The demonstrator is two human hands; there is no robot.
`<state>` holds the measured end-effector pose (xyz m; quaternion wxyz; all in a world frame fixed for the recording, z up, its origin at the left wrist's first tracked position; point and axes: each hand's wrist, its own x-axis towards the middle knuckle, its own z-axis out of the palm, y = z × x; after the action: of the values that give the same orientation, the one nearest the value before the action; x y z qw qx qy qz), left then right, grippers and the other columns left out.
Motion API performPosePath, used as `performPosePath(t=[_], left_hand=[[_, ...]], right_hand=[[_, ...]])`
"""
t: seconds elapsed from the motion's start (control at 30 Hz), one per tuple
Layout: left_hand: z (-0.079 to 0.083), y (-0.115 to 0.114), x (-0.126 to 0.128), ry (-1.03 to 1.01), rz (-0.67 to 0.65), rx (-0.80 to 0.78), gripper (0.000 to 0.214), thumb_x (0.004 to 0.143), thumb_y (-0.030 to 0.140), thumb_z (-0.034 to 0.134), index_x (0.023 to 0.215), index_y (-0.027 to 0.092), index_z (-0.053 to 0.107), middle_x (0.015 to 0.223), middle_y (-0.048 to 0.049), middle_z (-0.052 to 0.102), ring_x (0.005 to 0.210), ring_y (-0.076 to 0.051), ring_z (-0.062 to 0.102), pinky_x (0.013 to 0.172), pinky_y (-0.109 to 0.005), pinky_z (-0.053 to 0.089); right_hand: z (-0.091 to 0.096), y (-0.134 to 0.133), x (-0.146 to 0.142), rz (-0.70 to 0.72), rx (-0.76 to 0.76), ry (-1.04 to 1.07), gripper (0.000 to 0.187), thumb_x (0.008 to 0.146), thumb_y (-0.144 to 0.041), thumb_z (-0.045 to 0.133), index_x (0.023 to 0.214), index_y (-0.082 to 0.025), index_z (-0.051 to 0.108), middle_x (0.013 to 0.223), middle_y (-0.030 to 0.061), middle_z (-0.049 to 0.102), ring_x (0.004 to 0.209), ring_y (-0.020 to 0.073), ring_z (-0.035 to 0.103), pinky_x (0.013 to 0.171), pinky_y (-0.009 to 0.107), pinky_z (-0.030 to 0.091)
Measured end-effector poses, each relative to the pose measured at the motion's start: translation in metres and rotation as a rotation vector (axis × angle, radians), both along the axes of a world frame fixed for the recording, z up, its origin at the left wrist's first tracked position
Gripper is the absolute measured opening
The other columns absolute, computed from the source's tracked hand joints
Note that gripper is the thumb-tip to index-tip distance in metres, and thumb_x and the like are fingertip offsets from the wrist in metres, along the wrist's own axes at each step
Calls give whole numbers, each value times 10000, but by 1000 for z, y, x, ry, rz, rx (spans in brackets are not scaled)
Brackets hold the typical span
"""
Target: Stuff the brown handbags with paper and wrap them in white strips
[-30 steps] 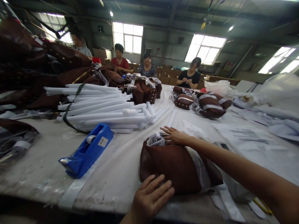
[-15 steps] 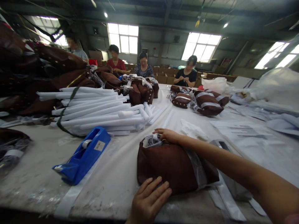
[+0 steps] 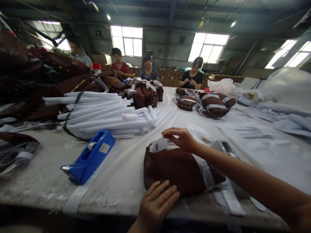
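A brown leather bag [image 3: 176,170] lies on the white table [image 3: 43,171] right before me, with a pale paper band [image 3: 206,173] wrapped around it. My left hand [image 3: 156,205] rests flat on the bag's near edge, fingers spread. My right hand [image 3: 181,138] reaches over the bag's far end and pinches the white wrapped handle [image 3: 159,145] sticking up there.
A blue tape dispenser [image 3: 88,157] sits left of the bag. Behind it lies a bundle of white paper rolls [image 3: 102,115]. Brown bags [image 3: 48,74] are piled at far left, more banded bags [image 3: 213,104] at centre right. Several people sit across the table. Papers [image 3: 252,132] lie right.
My right hand has lifted off the bag's top and closed its fingers on the white wrapped handle, pulling it up. My left hand has stayed on the near edge.
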<state>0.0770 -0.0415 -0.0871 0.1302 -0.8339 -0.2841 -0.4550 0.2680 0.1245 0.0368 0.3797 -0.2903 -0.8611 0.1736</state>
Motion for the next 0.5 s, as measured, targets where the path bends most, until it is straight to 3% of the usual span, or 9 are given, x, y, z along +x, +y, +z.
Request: performPosePath(t=[0.07, 0.17, 0.23, 0.33, 0.4, 0.43, 0.5], left_hand=[[-2, -2, 1, -5, 10, -14, 305, 995, 136, 484, 1187, 248, 694, 1238, 63, 709, 1246, -132, 600, 1182, -314, 362], [-5, -4, 0, -11, 17, -28, 300, 989, 139, 501, 1194, 254, 689, 1241, 60, 708, 1245, -134, 600, 1165, -315, 386], [-6, -5, 1, -20, 26, -30, 303, 989, 136, 498, 1192, 258, 687, 1225, 51, 717, 1240, -130, 604, 1145, -311, 412], [-2, -6, 2, -29, 34, -19, 310, 1000, 136, 468, 1178, 254, 692, 1182, 32, 737, 1208, -121, 625, 1110, -305, 452], [2, -6, 3, -31, 38, -4, 325, 1006, 129, 441, 1166, 251, 696, 1159, 27, 746, 1186, -116, 638, 1097, -303, 464], [3, -6, 3, -30, 40, 3, 329, 1007, 125, 435, 1161, 250, 698, 1152, 27, 748, 1180, -116, 642, 1094, -302, 467], [4, -6, 4, -25, 44, 12, 330, 1004, 119, 440, 1163, 249, 698, 1149, 27, 749, 1185, -119, 640, 1091, -303, 468]], right_hand=[[-2, -10, 3, -50, -179, 110, 197, 921, -384, 643, 987, -228, 744, 991, 50, 763, 890, 204, 735, 832, 325, 594], [-10, -16, 14, -169, -380, 184, 395, 915, -467, 626, 1234, -236, 661, 1090, 70, 749, 927, 224, 736, 869, 381, 599], [-16, -16, 22, -169, -457, 54, 524, 921, -503, 595, 1374, -243, 562, 1235, 93, 701, 1060, 244, 702, 949, 419, 567], [-20, -19, 27, -39, -480, -322, 711, 854, -557, 664, 1462, -239, 478, 1438, 116, 561, 1296, 302, 557, 1108, 464, 433], [-20, -22, 24, 57, -452, -455, 834, 774, -575, 745, 1483, -250, 451, 1487, 106, 508, 1349, 324, 499, 1145, 455, 377], [-20, -23, 20, 86, -448, -446, 815, 751, -567, 767, 1454, -257, 495, 1464, 92, 537, 1329, 322, 520, 1136, 435, 386], [-21, -21, 11, 79, -473, -337, 564, 769, -529, 754, 1256, -254, 684, 1270, 54, 694, 1177, 298, 636, 1059, 389, 451]])
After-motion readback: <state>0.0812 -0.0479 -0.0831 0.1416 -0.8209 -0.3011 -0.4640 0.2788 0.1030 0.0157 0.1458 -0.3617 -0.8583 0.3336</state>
